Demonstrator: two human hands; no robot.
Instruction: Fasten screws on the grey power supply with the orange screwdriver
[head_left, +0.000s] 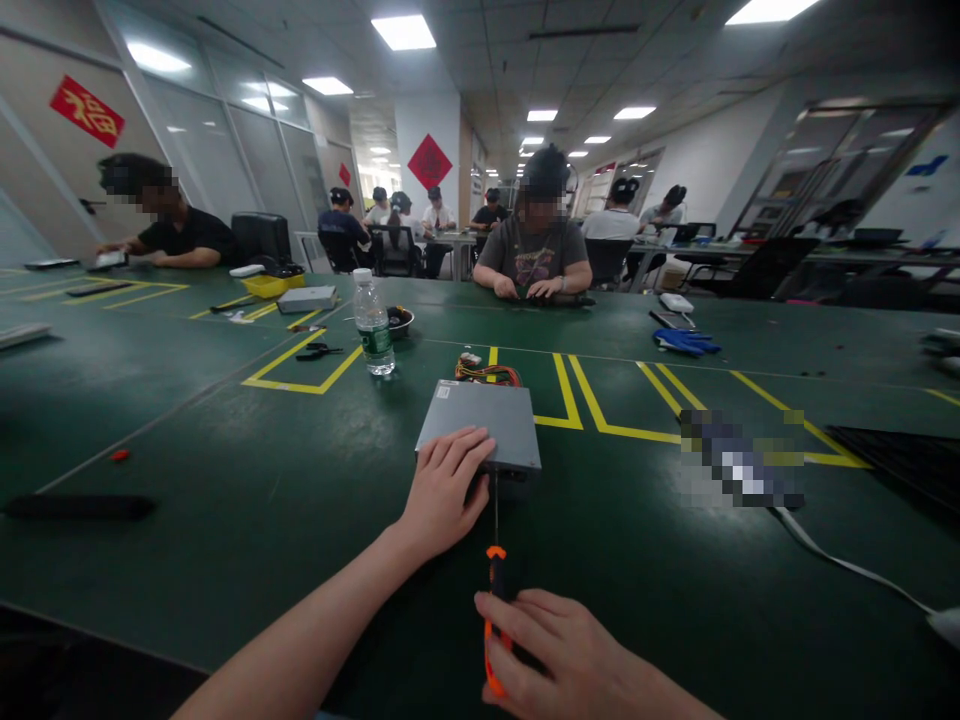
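Observation:
A grey metal computer power supply lies on the green table, its coloured cable bundle at the far side. My left hand grips its near left corner, fingers across the top and thumb down by the near face. In my right hand is a screwdriver with an orange and black handle, held between thumb and fingers. Its thin shaft points away from me and reaches the near face of the power supply. Exactly where the tip sits there I cannot tell.
Beyond the power supply stand a water bottle and a round bowl. Pliers lie to the left, blue gloves to the far right. A dark bar is at left. A person sits opposite.

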